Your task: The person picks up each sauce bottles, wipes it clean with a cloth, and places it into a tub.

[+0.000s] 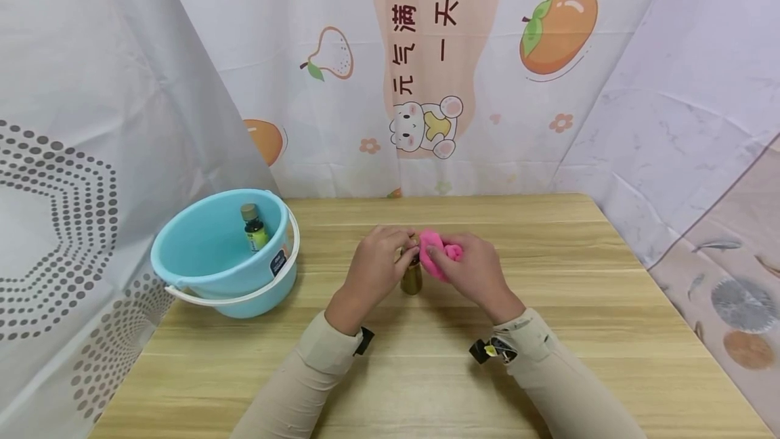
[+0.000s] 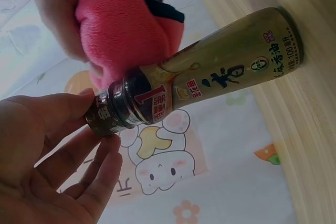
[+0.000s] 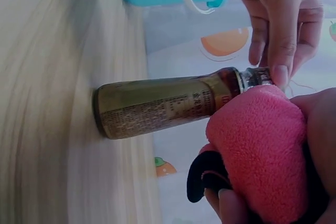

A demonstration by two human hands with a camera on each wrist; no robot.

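Observation:
A small sesame oil bottle (image 2: 220,72) with a gold label and dark cap stands on the wooden table in front of the person. At its cap (image 2: 105,113), the left hand (image 1: 379,264) pinches with thumb and fingertips. The right hand (image 1: 478,273) grips a bunched pink cloth (image 3: 260,150) that has a black part. In the right wrist view the cloth lies against the bottle's neck, covering some of it. Part of the bottle is hidden behind the left fingers in the head view.
A light blue bucket (image 1: 219,283) with a white handle (image 1: 213,301) stands at the table's left. Inside it is a dark bottle (image 1: 254,229) with a green-yellow label. A printed curtain (image 1: 341,120) hangs behind the wooden table (image 1: 548,276).

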